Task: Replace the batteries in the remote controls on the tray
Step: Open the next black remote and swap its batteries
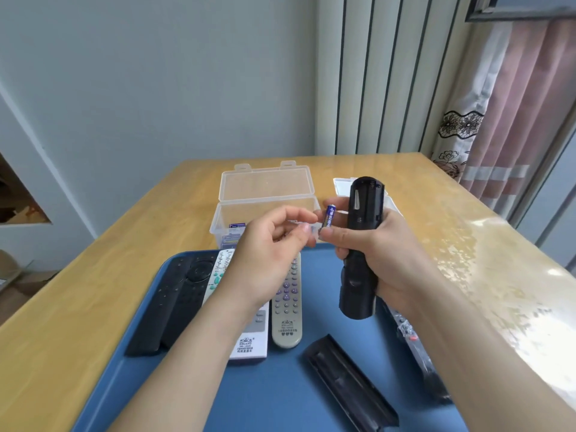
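Note:
My right hand (380, 244) grips a black remote (361, 238) upright above the blue tray (255, 400), its back turned toward me. The same hand's thumb and forefinger pinch a blue battery (329, 217) just left of the remote. My left hand (274, 244) hovers beside it with fingers curled and apart. Its fingertips are close to the battery's lower end and hold nothing that I can make out. A black battery cover (349, 388) lies loose on the tray in front.
On the tray's left lie two black remotes (168, 304), a white remote (249, 341) and a grey remote (288, 307). Another remote (414, 347) shows under my right forearm. An open clear box (265, 194) holding batteries stands behind the tray on the wooden table (93, 275).

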`<action>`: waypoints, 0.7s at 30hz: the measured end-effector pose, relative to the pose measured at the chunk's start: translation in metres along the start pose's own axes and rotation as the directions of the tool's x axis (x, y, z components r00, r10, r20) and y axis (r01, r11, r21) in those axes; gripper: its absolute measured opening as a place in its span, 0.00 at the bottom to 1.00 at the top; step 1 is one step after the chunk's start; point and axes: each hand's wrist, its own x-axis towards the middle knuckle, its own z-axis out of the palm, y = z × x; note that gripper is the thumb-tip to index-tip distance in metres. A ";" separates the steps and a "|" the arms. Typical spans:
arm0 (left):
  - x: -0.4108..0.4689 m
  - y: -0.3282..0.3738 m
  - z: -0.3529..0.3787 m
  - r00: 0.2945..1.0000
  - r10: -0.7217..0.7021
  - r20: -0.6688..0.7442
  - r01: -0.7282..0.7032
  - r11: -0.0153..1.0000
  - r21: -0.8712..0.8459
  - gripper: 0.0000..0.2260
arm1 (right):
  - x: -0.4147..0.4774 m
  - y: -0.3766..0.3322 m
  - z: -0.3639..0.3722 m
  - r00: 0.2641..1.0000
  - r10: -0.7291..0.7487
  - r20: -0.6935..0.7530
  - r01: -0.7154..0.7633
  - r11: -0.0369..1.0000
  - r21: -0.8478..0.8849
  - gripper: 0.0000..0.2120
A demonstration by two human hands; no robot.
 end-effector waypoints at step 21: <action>-0.004 0.002 -0.005 0.954 0.269 -0.137 -0.220 0.930 0.296 0.12 | -0.004 0.008 0.006 0.969 0.212 0.129 -0.236 0.950 0.207 0.28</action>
